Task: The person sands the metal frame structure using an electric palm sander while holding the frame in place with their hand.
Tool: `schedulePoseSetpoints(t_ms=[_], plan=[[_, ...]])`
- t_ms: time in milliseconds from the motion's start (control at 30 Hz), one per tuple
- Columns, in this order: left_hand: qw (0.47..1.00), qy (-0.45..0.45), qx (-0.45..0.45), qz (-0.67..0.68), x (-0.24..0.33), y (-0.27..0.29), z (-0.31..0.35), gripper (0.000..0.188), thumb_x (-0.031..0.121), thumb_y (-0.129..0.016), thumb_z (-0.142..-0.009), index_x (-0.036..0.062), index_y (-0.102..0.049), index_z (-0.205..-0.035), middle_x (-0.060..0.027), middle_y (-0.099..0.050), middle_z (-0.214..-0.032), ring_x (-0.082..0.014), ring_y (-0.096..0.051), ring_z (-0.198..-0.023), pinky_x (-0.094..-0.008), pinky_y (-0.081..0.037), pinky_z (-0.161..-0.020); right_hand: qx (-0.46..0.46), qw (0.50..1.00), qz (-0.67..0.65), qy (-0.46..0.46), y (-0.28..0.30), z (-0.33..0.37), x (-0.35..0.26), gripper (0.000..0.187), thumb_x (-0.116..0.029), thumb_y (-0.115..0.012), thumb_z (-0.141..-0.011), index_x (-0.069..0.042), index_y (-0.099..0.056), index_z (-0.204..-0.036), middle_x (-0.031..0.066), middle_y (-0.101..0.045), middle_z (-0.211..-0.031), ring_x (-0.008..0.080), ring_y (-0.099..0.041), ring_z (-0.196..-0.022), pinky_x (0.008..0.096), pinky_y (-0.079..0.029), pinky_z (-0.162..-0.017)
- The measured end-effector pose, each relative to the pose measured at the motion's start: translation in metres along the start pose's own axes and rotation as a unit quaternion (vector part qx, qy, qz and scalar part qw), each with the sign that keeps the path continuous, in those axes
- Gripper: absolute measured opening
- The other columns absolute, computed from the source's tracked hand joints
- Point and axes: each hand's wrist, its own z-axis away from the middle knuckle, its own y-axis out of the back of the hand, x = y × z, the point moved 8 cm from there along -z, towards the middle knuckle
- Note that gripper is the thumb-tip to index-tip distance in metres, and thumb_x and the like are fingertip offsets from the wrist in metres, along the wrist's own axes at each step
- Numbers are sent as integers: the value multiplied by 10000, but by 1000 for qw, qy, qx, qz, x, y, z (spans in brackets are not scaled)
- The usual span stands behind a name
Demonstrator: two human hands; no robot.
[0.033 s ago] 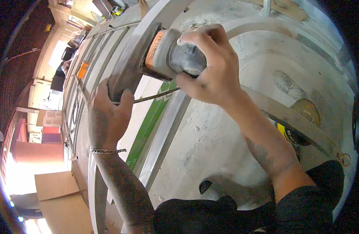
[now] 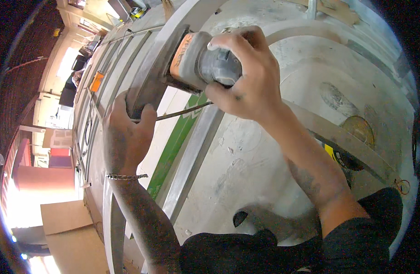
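Observation:
My right hand (image 2: 246,75) is wrapped round the rear body of a grey and orange power sander (image 2: 196,59). The sander's flat base rests against the side of a grey curved bar (image 2: 173,39), which runs from the upper middle down to the left. My left hand (image 2: 130,130) grips the lower end of that bar, thumb on one side and fingers on the other; some of the fingers are hidden behind it. A thin dark rod or cord (image 2: 184,111) runs between the two hands, and where it ends is hidden.
A straight metal bar (image 2: 191,160) and a green-striped white board (image 2: 173,141) lie below the sander. At right, a yellow and black tool (image 2: 342,157) sits under another bar (image 2: 331,125). Cardboard (image 2: 73,237) stands lower left. An orange object (image 2: 97,82) lies on the metal framework.
The sander and my right hand have shifted very slightly up and to the left along the bar. My left hand has stayed in place.

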Motion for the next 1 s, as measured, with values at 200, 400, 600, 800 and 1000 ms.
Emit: schedulePoseSetpoints(t_ms=[200,400,600,800,1000], plan=[[999,31,-24,-17,5,2,0,472,253,-658,-863,-23,-640,-1245,-255,-723,-1077,-386,-715,-1010,-469,-545,-917,-1,1000,7,19,1,-4,-10,562,-153,-779,-562,-110,-666,-1111,140,-625,-1028,357,-627,-957,435,-543,-799],[1000,19,-17,-2,5,1,-1,452,243,-659,-860,-14,-646,-1232,-250,-726,-1050,-385,-721,-986,-467,-549,-900,-11,1000,-3,-16,-1,1,-4,563,-152,-783,-558,-119,-669,-1108,149,-626,-1029,355,-626,-949,435,-541,-788],[1000,16,-19,-14,7,4,1,452,248,-658,-861,-15,-646,-1228,-243,-727,-1032,-380,-721,-975,-466,-549,-888,-5,1000,-17,-15,-4,2,-12,551,-183,-806,-531,-185,-652,-1059,142,-594,-997,363,-621,-945,489,-555,-740],[1000,21,-22,-6,5,3,0,453,243,-668,-854,-11,-646,-1228,-231,-728,-1036,-374,-718,-970,-462,-551,-880,-13,1000,-27,-9,-3,3,-14,545,-174,-802,-533,-183,-646,-1055,140,-594,-995,362,-617,-934,491,-549,-731],[999,33,-34,11,5,1,-1,458,238,-672,-851,-13,-645,-1233,-234,-729,-1043,-378,-718,-979,-465,-550,-890,-23,999,-27,1,-4,5,-15,565,-181,-807,-534,-187,-646,-1075,136,-594,-986,363,-619,-923,491,-551,-722]])
